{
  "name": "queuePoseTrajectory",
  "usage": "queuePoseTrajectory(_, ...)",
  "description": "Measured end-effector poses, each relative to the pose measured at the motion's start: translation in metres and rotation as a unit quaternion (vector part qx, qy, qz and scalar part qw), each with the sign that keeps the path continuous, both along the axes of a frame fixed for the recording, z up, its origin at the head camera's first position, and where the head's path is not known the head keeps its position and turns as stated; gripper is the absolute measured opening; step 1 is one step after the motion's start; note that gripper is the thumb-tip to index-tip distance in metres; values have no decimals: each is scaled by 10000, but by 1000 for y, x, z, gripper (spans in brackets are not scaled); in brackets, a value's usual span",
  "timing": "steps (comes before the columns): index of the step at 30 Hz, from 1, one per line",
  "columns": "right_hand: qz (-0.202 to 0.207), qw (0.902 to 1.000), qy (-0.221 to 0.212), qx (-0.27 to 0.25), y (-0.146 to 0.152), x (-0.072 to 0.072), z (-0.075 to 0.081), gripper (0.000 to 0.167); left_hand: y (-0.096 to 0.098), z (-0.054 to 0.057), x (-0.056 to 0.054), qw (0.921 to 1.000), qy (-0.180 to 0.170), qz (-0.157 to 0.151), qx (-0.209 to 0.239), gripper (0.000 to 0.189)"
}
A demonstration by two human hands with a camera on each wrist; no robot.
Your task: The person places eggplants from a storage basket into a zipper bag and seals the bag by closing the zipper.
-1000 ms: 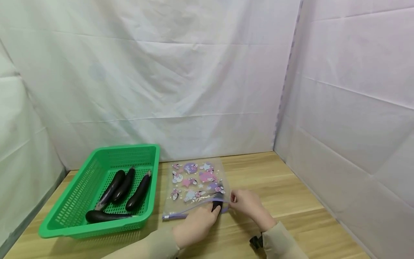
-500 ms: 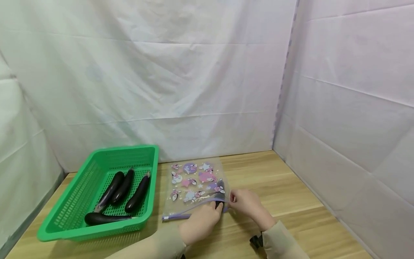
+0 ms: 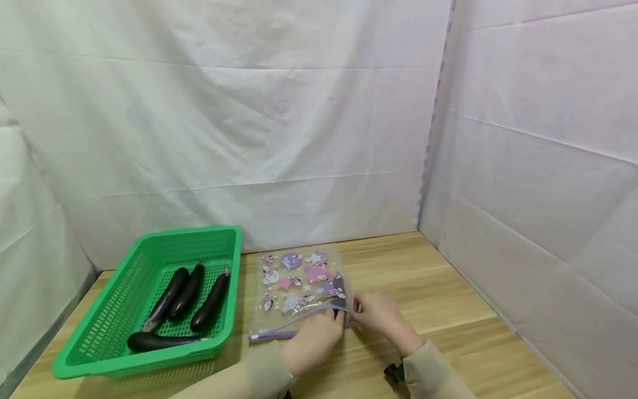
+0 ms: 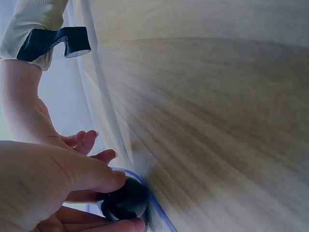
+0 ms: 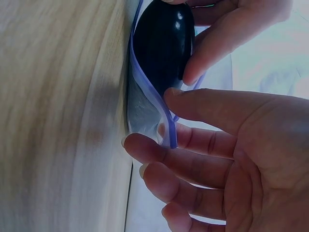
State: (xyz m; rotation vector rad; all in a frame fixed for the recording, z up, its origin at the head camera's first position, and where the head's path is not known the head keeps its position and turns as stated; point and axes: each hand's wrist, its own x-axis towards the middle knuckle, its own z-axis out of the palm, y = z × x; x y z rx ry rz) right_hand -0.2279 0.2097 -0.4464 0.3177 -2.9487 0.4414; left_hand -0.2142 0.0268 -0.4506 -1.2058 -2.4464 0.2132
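A clear zip bag (image 3: 279,288) with pink and purple prints lies flat on the wooden table, its purple-edged mouth (image 5: 145,79) towards me. Inside its right side is a dark eggplant (image 5: 164,43), whose rounded end sits at the mouth. My left hand (image 3: 316,338) holds that end between thumb and fingers; the left wrist view shows the eggplant's end (image 4: 128,200) under the thumb. With thumb and fingers my right hand (image 3: 381,318) pinches the right corner of the bag's mouth. The bag's print partly hides the eggplant's far part.
To the left stands a green basket (image 3: 231,310) with several eggplants (image 3: 211,302) in it. A white slider (image 3: 255,336) sits at the left end of the bag's zip. White cloth walls (image 3: 249,138) rise behind and at both sides of the table.
My left hand has pushed the eggplant farther into the bag, away from me and slightly right. My right hand keeps its pinch at the bag's corner. The head view has shifted slightly.
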Motion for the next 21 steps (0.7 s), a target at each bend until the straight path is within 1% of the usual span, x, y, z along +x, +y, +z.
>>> queuePoseTrajectory(5, -6, 10000, 33, 5, 0, 0, 0, 20, 3, -3, -1, 9999, 69, 28, -73, 45)
queuePoseTrajectory(9, -45, 10000, 25, 6, 0, 1, 0, 21, 6, -5, -3, 9999, 1, 46, -99, 46)
queuePoseTrajectory(12, -42, 10000, 51, 17, 0, 2, 0, 22, 7, -4, -2, 9999, 39, 16, -106, 44)
queuePoseTrajectory(15, -42, 10000, 80, 35, 0, 2, 0, 22, 8, -3, -3, 9997, 204, 9, -102, 41)
queuePoseTrajectory(21, -19, 10000, 50, -9, 0, 0, -1, 22, 11, -3, -7, 9992, 385, 11, -84, 34)
